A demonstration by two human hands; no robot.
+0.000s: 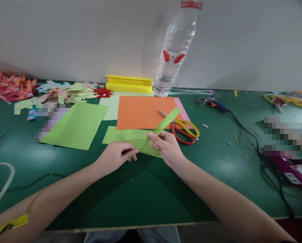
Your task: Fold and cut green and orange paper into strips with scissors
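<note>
A narrow bright green paper strip (168, 120) slants up to the right between my hands. My right hand (169, 147) pinches it between thumb and fingers, with the free end sticking up past the knuckles. The thumb and forefinger of my left hand (115, 156) are closed on its lower end. Beneath both hands a green paper piece (122, 135) lies on the table. Behind it is an orange sheet (141, 113), with a pink sheet (183, 113) showing under its right edge. Scissors with red and yellow handles (183, 135) rest partly on the orange sheet, just beyond my right hand.
A clear plastic bottle (175, 44) stands against the wall beside a yellow folded piece (129, 88). At left are a green sheet (82, 125) and piled paper strips (72, 92). A corded blue-handled tool (218, 105) and a purple device (287, 168) lie right.
</note>
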